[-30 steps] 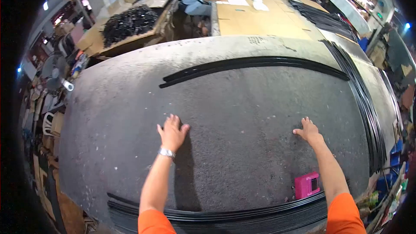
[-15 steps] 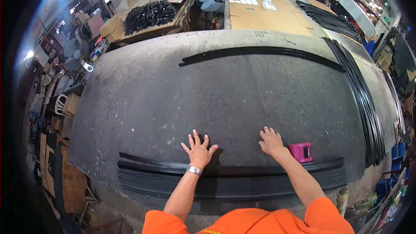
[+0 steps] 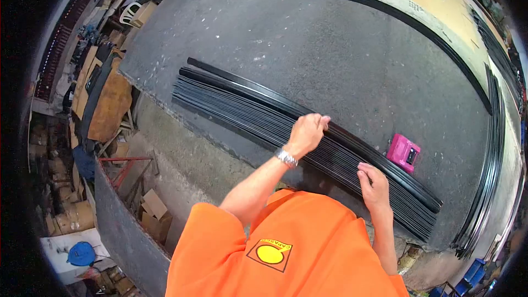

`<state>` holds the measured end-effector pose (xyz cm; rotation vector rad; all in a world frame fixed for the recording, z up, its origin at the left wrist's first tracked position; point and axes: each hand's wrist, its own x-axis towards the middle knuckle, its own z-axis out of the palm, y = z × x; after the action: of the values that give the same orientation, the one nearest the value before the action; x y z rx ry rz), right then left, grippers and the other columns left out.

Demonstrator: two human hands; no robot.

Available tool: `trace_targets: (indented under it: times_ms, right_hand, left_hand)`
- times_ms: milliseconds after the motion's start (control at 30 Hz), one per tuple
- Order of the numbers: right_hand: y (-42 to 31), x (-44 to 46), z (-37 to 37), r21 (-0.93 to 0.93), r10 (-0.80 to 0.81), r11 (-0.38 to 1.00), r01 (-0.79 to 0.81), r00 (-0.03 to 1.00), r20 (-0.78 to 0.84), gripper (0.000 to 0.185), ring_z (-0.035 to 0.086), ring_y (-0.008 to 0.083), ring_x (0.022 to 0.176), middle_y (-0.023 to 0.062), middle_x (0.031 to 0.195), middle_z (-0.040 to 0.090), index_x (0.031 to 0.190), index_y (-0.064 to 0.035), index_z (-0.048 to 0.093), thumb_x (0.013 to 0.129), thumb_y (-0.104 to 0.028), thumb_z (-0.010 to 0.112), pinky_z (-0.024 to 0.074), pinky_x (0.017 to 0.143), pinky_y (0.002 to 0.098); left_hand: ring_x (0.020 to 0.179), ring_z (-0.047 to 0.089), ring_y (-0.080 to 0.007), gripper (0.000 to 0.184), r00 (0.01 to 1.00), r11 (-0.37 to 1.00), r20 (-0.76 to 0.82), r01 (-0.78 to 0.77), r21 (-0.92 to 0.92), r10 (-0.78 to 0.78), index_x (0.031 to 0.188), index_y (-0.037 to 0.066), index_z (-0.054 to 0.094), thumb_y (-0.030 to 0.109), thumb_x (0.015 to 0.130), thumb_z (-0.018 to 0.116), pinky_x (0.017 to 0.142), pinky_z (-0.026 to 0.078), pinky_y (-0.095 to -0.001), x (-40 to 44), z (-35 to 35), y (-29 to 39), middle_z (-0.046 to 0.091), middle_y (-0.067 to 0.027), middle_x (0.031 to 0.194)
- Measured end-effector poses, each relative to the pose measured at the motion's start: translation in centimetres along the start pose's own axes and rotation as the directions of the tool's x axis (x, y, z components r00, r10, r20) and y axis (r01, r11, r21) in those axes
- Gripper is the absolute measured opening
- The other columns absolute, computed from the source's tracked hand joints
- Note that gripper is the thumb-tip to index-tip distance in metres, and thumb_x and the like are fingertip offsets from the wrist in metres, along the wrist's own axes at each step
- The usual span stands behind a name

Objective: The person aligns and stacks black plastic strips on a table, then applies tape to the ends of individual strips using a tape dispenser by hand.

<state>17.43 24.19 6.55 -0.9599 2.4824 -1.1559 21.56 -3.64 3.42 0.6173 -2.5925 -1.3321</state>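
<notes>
Long black strips lie side by side along the near edge of the grey table. My left hand, with a metal watch on its wrist, rests on the upper strips with fingers curled; what it holds, if anything, is hidden. Over the strips' right part is my right hand, its thumb and fingers curled near each other with a small gap between them. Just beyond the strips sits a pink device with a dark window.
A curved black strip bundle lies along the far side, and another bundle runs down the right edge. At the left are a red metal frame, cardboard boxes and a brown sheet.
The view has swung down and left. Both hands have come back from the bare tabletop to the near strips, and their spread fingers have curled.
</notes>
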Motion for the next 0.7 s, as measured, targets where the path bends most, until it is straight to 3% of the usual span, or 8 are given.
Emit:
trace_targets:
  times_ms: [67, 133, 233, 267, 333, 467, 633, 700]
  right_hand:
    - [0.5, -2.0, -1.2, 0.008, 0.045, 0.999, -0.045, 0.999, -0.01, 0.016, 0.069, 0.0321, 0.106, 0.0147, 0.112, 0.074, 0.104, -0.0024, 0.073, 0.092, -0.011, 0.067, 0.0526, 0.093, 0.0409]
    - [0.5, -3.3, -2.1, 0.049, 0.045, 0.998, -0.045, 0.999, -0.004, 0.017, 0.069, 0.0322, 0.106, 0.015, 0.111, 0.074, 0.107, -0.0023, 0.072, 0.092, -0.009, 0.067, 0.0534, 0.093, 0.041]
    - [0.7, -4.5, -3.3, 0.067, 0.036, 0.997, -0.035, 0.999, -0.016, 0.019, 0.07, 0.0323, 0.106, 0.016, 0.11, 0.073, 0.11, -0.0017, 0.072, 0.093, -0.008, 0.067, 0.0538, 0.092, 0.0397]
    - [0.5, -4.6, -3.6, 0.093, 0.038, 0.995, -0.036, 0.999, -0.022, 0.02, 0.07, 0.033, 0.105, 0.0169, 0.11, 0.073, 0.111, -0.0002, 0.071, 0.094, -0.008, 0.066, 0.054, 0.092, 0.0395]
    - [0.6, -5.0, -3.8, 0.22, 0.112, 0.97, -0.107, 0.994, -0.013, 0.025, 0.071, 0.0318, 0.105, 0.0178, 0.111, 0.073, 0.119, 0.0004, 0.068, 0.096, -0.008, 0.064, 0.0541, 0.091, 0.0373]
    - [0.4, -4.3, -4.0, 0.371, 0.206, 0.909, -0.191, 0.979, 0.001, 0.036, 0.07, 0.0223, 0.103, 0.0142, 0.111, 0.073, 0.136, -0.0019, 0.059, 0.103, -0.018, 0.059, 0.0551, 0.089, 0.0349]
    - [-0.2, -1.4, -3.8, 0.719, 0.297, 0.626, -0.301, 0.945, 0.138, 0.053, 0.066, 0.0175, 0.097, 0.0099, 0.111, 0.07, 0.145, -0.0034, 0.05, 0.11, -0.042, 0.042, 0.055, 0.084, 0.033]
    - [-0.5, -0.6, -3.4, 0.785, 0.272, 0.543, -0.298, 0.947, 0.171, 0.06, 0.066, 0.0158, 0.095, 0.0087, 0.109, 0.069, 0.146, -0.0027, 0.049, 0.11, -0.05, 0.037, 0.0545, 0.083, 0.0319]
  left_hand:
    - [0.06, 0.068, -0.0201, 0.049, 0.99, 0.977, 0.047, 0.142, -0.161, -0.136, 0.084, -0.003, 0.071, 0.035, 0.106, 0.05, 0.064, 0.055, -0.0349, -2.9, 1.4, 1.8, 0.073, -0.0139, 0.08]
    - [0.064, 0.069, -0.0179, 0.048, 0.964, 0.921, 0.137, 0.259, -0.29, -0.228, 0.098, 0.0, 0.073, 0.04, 0.108, 0.048, 0.064, 0.055, -0.0343, -5.3, 2.7, 2.7, 0.075, -0.0121, 0.085]
    - [0.071, 0.071, -0.0176, 0.05, 0.888, 0.381, 0.371, 0.453, -0.806, -0.27, 0.119, 0.005, 0.069, 0.047, 0.108, 0.045, 0.067, 0.057, -0.034, -7.2, 5.0, 2.9, 0.076, -0.012, 0.096]
    - [0.076, 0.072, -0.0194, 0.065, 0.795, 0.188, 0.532, 0.593, -0.783, -0.29, 0.141, 0.01, 0.054, 0.061, 0.106, 0.036, 0.074, 0.059, -0.0364, -7.0, 4.4, 4.4, 0.076, -0.0127, 0.106]
    - [0.077, 0.072, -0.0206, 0.079, 0.752, -0.055, 0.638, 0.639, -0.767, -0.168, 0.15, 0.013, 0.044, 0.072, 0.101, 0.027, 0.078, 0.06, -0.0393, -7.6, 3.7, 6.2, 0.074, -0.0152, 0.115]
    - [0.072, 0.069, -0.019, 0.087, 0.741, -0.197, 0.669, 0.665, -0.72, 0.059, 0.154, 0.019, 0.04, 0.079, 0.095, 0.02, 0.077, 0.06, -0.044, -8.2, 3.9, 6.0, 0.073, -0.017, 0.118]
    - [0.068, 0.064, -0.0164, 0.092, 0.694, -0.195, 0.673, 0.719, -0.667, 0.256, 0.149, 0.015, 0.05, 0.081, 0.095, 0.015, 0.07, 0.058, -0.0382, -8.6, 4.2, 6.7, 0.075, -0.016, 0.113]
    - [0.068, 0.065, -0.0159, 0.096, 0.664, 0.093, 0.731, 0.727, -0.681, 0.161, 0.142, 0.013, 0.057, 0.082, 0.094, 0.013, 0.07, 0.056, -0.0335, -8.7, 4.7, 6.9, 0.075, -0.0135, 0.112]
